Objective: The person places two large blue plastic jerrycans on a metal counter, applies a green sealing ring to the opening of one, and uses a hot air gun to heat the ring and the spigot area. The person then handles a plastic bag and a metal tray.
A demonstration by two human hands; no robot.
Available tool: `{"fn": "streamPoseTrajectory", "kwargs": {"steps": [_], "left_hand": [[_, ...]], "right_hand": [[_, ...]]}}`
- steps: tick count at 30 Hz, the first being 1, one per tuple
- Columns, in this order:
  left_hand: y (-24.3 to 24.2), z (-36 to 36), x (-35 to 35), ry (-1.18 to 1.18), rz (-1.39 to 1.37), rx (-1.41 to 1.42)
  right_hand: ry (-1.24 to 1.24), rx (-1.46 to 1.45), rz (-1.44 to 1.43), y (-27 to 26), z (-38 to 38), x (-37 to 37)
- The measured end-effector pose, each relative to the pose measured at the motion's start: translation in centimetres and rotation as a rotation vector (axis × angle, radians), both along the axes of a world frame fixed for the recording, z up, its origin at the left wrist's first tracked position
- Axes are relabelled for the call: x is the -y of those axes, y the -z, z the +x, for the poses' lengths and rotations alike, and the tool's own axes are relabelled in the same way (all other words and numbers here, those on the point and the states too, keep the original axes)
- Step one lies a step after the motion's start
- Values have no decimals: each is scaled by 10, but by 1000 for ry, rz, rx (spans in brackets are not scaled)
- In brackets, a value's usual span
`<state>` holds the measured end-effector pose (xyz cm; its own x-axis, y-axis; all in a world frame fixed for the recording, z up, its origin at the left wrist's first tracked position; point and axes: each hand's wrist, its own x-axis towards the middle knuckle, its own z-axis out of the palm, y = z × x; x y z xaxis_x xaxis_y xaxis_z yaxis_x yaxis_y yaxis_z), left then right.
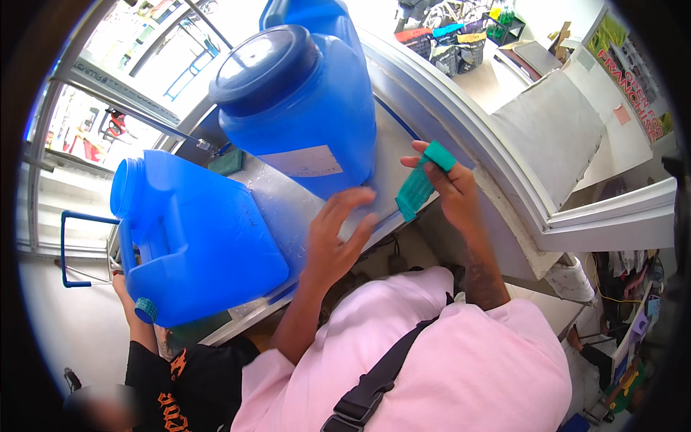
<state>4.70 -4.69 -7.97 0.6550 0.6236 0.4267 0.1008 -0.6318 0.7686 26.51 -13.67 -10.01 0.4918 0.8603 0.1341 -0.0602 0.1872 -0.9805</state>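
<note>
A flat teal plastic band with faint print is pinched between the thumb and fingers of my right hand, above the front edge of the counter. My left hand hovers blurred to its left with the fingers spread, holding nothing. Behind that hand stands a blue plastic jug with a wide dark-blue screw lid and a white label that bears writing. On the left another blue jug lies tilted, its wide mouth uncovered. A small spout on it has a teal patterned wrap.
The jugs rest on a wet metal counter. A green scouring pad lies by a pipe fitting. At left a co-worker's arm reaches behind the tilted jug. A white window frame borders the right side.
</note>
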Motion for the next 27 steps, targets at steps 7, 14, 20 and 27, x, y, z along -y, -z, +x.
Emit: {"fn": "streamPoseTrajectory", "kwargs": {"steps": [7, 14, 20, 27], "left_hand": [[-58, 39, 9, 83, -173, 205], [-129, -23, -50, 344, -659, 595], [-155, -30, -104, -113, -469, 708], [-149, -37, -105, -78, -259, 533]], "right_hand": [[277, 704, 221, -96, -32, -11], [-67, 661, 472, -180, -27, -50], [-213, 674, 177, -205, -20, -110], [-211, 635, 135, -194, -18, -114]]}}
